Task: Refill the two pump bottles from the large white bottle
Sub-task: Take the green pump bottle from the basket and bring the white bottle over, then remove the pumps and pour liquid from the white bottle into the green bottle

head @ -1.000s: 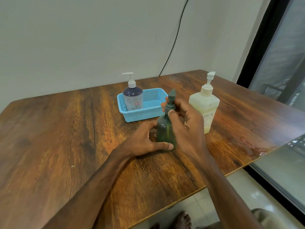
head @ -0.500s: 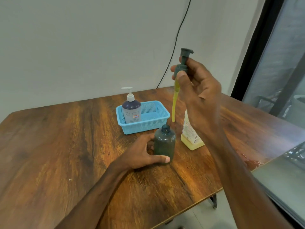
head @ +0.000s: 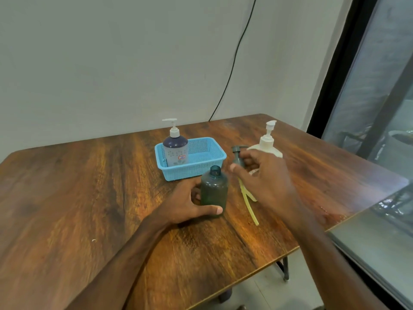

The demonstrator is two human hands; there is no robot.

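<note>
A small green pump bottle (head: 214, 191) stands uncapped on the wooden table (head: 89, 198), with my left hand (head: 188, 201) wrapped around its lower body. My right hand (head: 263, 177) holds its dark green pump head (head: 238, 156) low over the table, just right of the bottle; the yellowish dip tube (head: 250, 206) slants down to the tabletop. Behind my right hand stands the large white bottle (head: 268, 144) with its pump on, its lower part hidden. A dark blue pump bottle (head: 175, 148) stands in a light blue basket (head: 201, 166).
A black cable (head: 234, 63) runs down the wall behind the table. A window with a dark frame (head: 335, 86) lies to the right. A wet patch (head: 330, 211) sits near the table's right edge. Table legs (head: 285, 267) show below the front edge.
My right hand unscrewed the pump head, lifted it high out of the green bottle, then brought it down to the table on the right. My left hand stayed on the bottle.
</note>
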